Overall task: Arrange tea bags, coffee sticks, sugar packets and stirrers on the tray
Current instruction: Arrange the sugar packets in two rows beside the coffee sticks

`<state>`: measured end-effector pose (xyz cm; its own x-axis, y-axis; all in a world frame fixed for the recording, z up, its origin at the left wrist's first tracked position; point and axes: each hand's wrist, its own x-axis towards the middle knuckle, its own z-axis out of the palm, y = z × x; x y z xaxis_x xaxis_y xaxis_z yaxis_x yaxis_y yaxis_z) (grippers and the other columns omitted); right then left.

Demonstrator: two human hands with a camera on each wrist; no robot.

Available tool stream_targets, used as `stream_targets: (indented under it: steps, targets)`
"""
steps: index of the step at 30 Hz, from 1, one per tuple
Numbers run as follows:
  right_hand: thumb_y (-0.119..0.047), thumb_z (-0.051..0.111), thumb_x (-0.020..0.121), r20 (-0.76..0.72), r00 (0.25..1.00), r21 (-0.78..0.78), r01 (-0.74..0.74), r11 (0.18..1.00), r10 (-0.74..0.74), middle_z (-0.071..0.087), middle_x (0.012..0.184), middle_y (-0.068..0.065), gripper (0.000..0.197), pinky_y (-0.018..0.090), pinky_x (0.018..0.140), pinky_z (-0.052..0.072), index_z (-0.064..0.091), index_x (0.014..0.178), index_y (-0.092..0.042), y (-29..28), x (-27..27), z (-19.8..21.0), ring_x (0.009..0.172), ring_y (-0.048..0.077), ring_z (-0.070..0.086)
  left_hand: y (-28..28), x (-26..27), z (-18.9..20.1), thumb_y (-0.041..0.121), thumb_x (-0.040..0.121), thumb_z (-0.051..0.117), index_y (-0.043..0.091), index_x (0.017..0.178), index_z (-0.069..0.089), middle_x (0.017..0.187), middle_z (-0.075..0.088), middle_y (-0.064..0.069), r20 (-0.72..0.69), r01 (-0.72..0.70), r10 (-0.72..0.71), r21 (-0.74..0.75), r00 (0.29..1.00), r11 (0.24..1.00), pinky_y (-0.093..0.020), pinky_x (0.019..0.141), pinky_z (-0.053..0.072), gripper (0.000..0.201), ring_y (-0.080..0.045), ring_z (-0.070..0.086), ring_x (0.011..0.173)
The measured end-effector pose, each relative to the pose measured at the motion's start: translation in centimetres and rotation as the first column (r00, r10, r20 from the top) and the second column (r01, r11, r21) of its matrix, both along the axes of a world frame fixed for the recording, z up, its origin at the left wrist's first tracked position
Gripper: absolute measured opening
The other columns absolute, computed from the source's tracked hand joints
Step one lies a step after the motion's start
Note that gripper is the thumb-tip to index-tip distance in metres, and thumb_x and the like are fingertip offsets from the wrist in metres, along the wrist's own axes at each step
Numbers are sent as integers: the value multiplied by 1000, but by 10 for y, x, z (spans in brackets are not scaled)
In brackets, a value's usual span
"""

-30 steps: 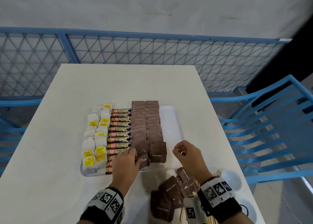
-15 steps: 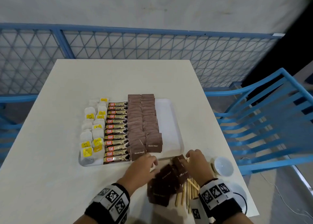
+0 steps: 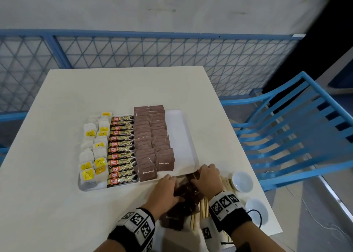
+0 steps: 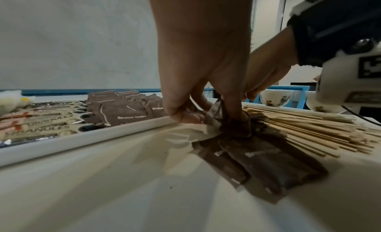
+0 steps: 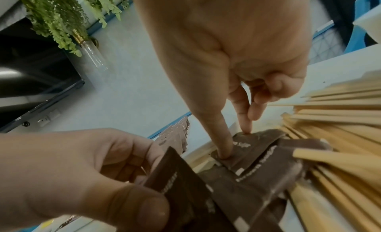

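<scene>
On the white tray point(image 3: 184, 131) lie tea bags point(image 3: 89, 156) at the left, then coffee sticks point(image 3: 121, 148), then two columns of brown sugar packets point(image 3: 152, 137); its right strip is bare. Loose brown sugar packets point(image 3: 186, 192) are piled on wooden stirrers point(image 3: 204, 208) just in front of the tray. My left hand point(image 3: 172, 183) pinches one loose packet point(image 5: 185, 186) between thumb and fingers. My right hand point(image 3: 200, 177) has thumb and forefinger on the raised edge of another packet point(image 5: 251, 142), the other fingers curled.
Two small white bowls point(image 3: 242, 181) point(image 3: 257, 211) stand at the table's right front corner, beside the stirrers. A blue chair point(image 3: 298, 129) is to the right of the table and a blue mesh railing point(image 3: 152, 49) runs behind it.
My left hand has drawn back from the tray's sugar columns to the loose pile. My right hand has come down onto the same pile.
</scene>
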<state>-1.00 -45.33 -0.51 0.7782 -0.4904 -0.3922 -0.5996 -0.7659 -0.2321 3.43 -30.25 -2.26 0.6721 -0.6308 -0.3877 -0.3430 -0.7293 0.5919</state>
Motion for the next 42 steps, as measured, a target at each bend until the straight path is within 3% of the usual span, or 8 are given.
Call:
stream_targets:
  steps: [5,10,14,17,25,33,36,42]
  targets:
    - [-33,59,81,-42,999,60,15,998,-13,54,109,11,37,29,90,36,56,105,-5,-5,7,-5,107,26,47,12,3,8,18,83,61,25,68,38,73,53,3,-162,-75,48,-165,986,983,-17,59,34,29,-8,47,66]
    - [-26,60,79,-39,999,114,27,993,-22,55,80,6,17,29,80,45,55,72,-12,-8,11,-5,85,23,56,23,12,18,11,89,46,20,75,33,96,62,-21,-324,-259,177,-231,929,938,-35,72,46,20,-23,60,80]
    - [-18,62,81,-38,989,260,150,954,-145,58,73,4,15,24,70,49,67,78,-4,-12,12,-1,73,17,57,28,8,28,22,92,53,21,105,40,90,53,2,-222,-71,29,-183,975,981,-20,66,40,18,-8,49,73]
    - [-14,63,78,2,980,358,186,915,-200,57,64,-1,17,15,54,43,58,62,-12,-17,7,7,64,11,56,31,-1,21,35,81,66,20,122,43,113,45,3,-111,145,-141,34,984,989,-22,83,41,49,-11,50,102]
    - [-19,67,83,52,997,534,-81,842,64,65,97,2,32,17,70,51,52,111,-18,-7,-14,41,83,10,61,32,-11,12,35,75,73,12,125,43,126,40,-6,21,230,-251,332,968,915,-32,91,41,63,-22,44,114]
    - [-30,67,80,-168,767,-30,-631,775,619,37,135,14,75,40,105,34,28,140,-12,23,-23,19,123,30,36,42,-8,10,20,78,63,14,114,54,111,60,-4,-91,216,-200,249,976,944,-29,78,46,37,-22,57,101]
    - [-36,68,77,-185,741,-144,-670,728,645,34,134,13,71,43,104,31,35,133,-9,26,-25,10,120,31,34,51,-7,10,21,78,60,19,94,58,79,54,9,-144,210,-188,153,971,966,-18,59,36,16,-15,53,82]
    - [-34,68,77,-176,727,-150,-686,712,664,39,129,12,66,42,102,30,38,128,-7,25,-20,9,118,29,37,68,-2,15,25,85,62,21,83,54,78,58,7,-308,-23,-7,-93,951,995,-11,61,41,9,-4,54,68]
